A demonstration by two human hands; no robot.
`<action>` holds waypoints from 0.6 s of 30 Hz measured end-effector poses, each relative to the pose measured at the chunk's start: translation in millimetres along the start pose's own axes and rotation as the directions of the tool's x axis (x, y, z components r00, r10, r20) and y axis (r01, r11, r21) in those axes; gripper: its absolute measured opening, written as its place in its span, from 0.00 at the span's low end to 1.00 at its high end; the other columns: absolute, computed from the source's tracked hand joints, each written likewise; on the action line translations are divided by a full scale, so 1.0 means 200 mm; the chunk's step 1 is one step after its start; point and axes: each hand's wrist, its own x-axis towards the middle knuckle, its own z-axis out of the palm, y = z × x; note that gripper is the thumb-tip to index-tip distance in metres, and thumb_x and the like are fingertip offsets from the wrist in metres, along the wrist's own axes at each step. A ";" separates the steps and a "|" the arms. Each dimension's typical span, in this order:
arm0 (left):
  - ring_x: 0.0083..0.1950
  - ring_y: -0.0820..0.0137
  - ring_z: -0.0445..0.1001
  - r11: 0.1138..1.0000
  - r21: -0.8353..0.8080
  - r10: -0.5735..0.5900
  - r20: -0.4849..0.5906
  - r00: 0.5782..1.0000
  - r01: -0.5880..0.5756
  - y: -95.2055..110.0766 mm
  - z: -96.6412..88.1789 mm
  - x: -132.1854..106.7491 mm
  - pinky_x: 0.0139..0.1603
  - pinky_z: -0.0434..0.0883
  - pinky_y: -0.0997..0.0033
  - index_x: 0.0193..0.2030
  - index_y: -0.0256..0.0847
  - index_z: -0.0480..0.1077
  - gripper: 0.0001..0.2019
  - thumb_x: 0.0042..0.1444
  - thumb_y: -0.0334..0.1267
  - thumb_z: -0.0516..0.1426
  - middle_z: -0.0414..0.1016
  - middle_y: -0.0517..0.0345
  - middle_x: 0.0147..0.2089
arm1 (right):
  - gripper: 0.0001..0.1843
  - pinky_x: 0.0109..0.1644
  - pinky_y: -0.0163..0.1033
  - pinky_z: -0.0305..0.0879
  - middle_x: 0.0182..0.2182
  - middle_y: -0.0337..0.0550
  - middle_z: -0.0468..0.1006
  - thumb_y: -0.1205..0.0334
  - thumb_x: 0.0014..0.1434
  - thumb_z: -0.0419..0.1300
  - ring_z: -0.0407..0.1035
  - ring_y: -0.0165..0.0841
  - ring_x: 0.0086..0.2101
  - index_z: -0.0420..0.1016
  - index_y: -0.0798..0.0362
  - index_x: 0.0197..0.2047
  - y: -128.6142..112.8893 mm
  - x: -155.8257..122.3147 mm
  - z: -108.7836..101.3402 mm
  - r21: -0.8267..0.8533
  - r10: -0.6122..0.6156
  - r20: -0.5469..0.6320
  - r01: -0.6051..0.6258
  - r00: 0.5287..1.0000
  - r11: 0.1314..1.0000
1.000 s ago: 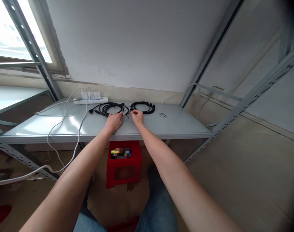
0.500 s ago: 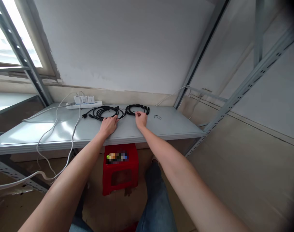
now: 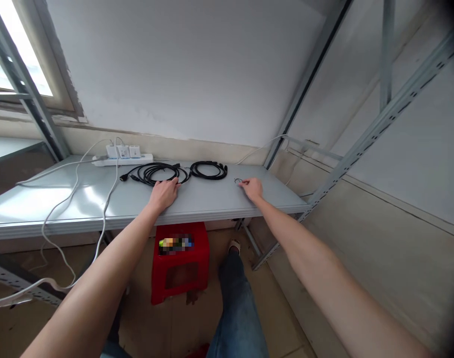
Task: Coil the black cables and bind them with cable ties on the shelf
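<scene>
Thin black ties [image 3: 237,180] lie between the small cable coil [image 3: 209,177] and my nearer right hand [image 3: 252,188], at its bunched fingertips, pinch unclear, while my left hand [image 3: 165,192] touches the large coil [image 3: 147,173], grip hidden.

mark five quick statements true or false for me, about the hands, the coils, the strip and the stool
1. The right hand is at the thin ties. True.
2. The left hand is raised against the wall. False: it is at the near edge of the left coil.
3. The right coil is white. False: it is black.
4. The strip bears white plugs. True.
5. The stool is blue. False: it is red.
</scene>
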 end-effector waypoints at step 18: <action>0.56 0.47 0.84 1.000 0.018 0.024 -0.049 0.999 -0.023 0.03 -0.04 -0.02 0.57 0.70 0.55 0.58 0.40 0.73 0.18 0.79 0.43 0.44 0.86 0.37 0.50 | 0.32 0.46 0.40 0.70 0.23 0.44 0.80 0.40 0.74 0.56 0.77 0.38 0.32 0.83 0.52 0.27 -0.73 -0.22 0.50 0.521 -0.214 0.239 0.061 0.947 0.851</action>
